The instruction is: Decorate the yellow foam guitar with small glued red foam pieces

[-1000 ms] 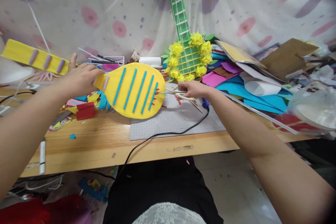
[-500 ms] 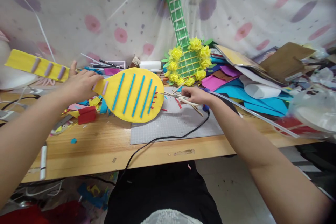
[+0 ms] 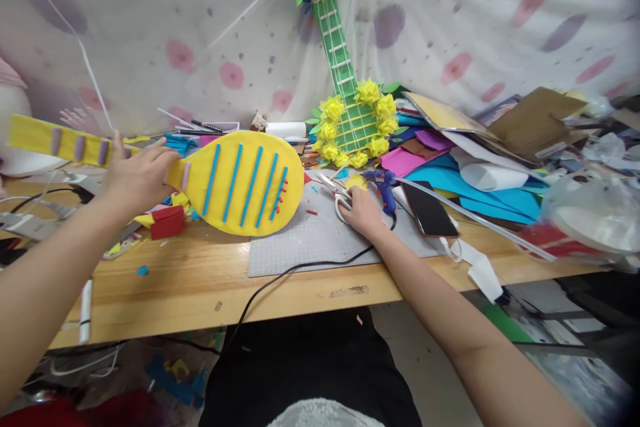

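Note:
My left hand point(image 3: 143, 175) grips the neck of a yellow paper guitar point(image 3: 193, 177), holding it up off the table. Lilac strips cross the neck, several blue strips point(image 3: 256, 183) cross the round body, and small red pieces point(image 3: 281, 199) stand near its right edge. My right hand point(image 3: 364, 212) is low over the grey cutting mat point(image 3: 300, 247), its fingers closed at the white handles of a pair of scissors point(image 3: 341, 203). Just right of that hand lies a blue glue gun point(image 3: 384, 188).
A green guitar with yellow paper flowers point(image 3: 345, 87) leans against the back curtain. Coloured sheets point(image 3: 500, 193), a dark phone point(image 3: 431, 210) and a plastic-wrapped tub point(image 3: 590, 220) lie to the right. A black cord point(image 3: 300, 265) crosses the mat. Paper scraps point(image 3: 167, 221) lie at left.
My right hand has brought the scissors away from the yellow guitar's edge and down onto the mat. The yellow guitar has shifted slightly left with my left hand. The phone and glue gun now show more.

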Action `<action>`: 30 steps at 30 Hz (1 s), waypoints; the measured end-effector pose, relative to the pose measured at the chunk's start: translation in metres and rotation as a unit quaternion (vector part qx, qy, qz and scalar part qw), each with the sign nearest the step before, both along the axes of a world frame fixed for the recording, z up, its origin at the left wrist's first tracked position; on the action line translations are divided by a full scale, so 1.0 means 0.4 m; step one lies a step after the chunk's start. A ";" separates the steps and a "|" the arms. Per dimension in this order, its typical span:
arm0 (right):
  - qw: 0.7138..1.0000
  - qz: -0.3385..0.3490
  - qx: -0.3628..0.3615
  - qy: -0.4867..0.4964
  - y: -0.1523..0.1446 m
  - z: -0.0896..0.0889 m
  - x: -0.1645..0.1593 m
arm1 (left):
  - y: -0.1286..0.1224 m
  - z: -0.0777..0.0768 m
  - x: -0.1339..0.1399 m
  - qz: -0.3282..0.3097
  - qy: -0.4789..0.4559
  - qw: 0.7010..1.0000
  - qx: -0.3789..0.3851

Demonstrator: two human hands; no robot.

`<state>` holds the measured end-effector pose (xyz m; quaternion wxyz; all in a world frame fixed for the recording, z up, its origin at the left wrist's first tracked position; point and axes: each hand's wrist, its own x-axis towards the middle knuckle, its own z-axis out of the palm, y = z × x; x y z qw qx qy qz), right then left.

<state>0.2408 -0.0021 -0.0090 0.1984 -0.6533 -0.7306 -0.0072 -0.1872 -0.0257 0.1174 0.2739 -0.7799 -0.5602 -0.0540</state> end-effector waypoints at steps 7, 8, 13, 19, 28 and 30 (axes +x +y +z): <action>0.999 0.031 0.036 0.004 0.004 -0.023 -0.001 | -0.014 -0.012 -0.011 -0.052 -0.035 0.995 0.072; 0.999 0.027 0.038 0.004 0.002 -0.025 -0.001 | -0.014 -0.014 -0.014 -0.049 -0.040 0.995 0.072; 0.999 0.016 0.045 0.009 -0.004 -0.032 -0.003 | -0.024 -0.012 -0.017 0.022 -0.077 0.991 0.111; 0.999 0.025 0.029 0.010 -0.002 -0.029 0.002 | -0.038 0.003 0.011 0.118 -0.075 0.987 0.083; 0.999 0.024 0.033 0.019 -0.003 -0.033 0.002 | 0.014 0.061 0.019 0.082 0.108 0.986 -0.097; 0.999 0.025 0.033 0.018 -0.003 -0.034 0.003 | 0.028 0.068 0.015 0.062 0.112 0.987 -0.102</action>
